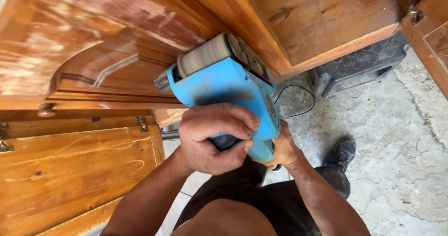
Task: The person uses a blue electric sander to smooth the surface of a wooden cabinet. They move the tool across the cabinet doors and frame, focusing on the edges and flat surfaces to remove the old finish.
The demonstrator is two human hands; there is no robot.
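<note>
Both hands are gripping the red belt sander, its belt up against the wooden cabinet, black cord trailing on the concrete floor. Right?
Not quite: the head view shows the belt sander is blue, not red. The rest holds: the left hand and right hand grip it, its belt against the wooden cabinet, black cord on the concrete floor.

We see no packages, signs or screens. The one thing of that kind is a small label (271,109) on the right side face of the blue belt sander (224,89). It is a narrow strip running along the housing, dark with faint lighter marks, and it sits just above where the right hand (280,148) grips. It is seen at a steep angle and blurred, so we cannot tell its exact colours or outline.
</note>
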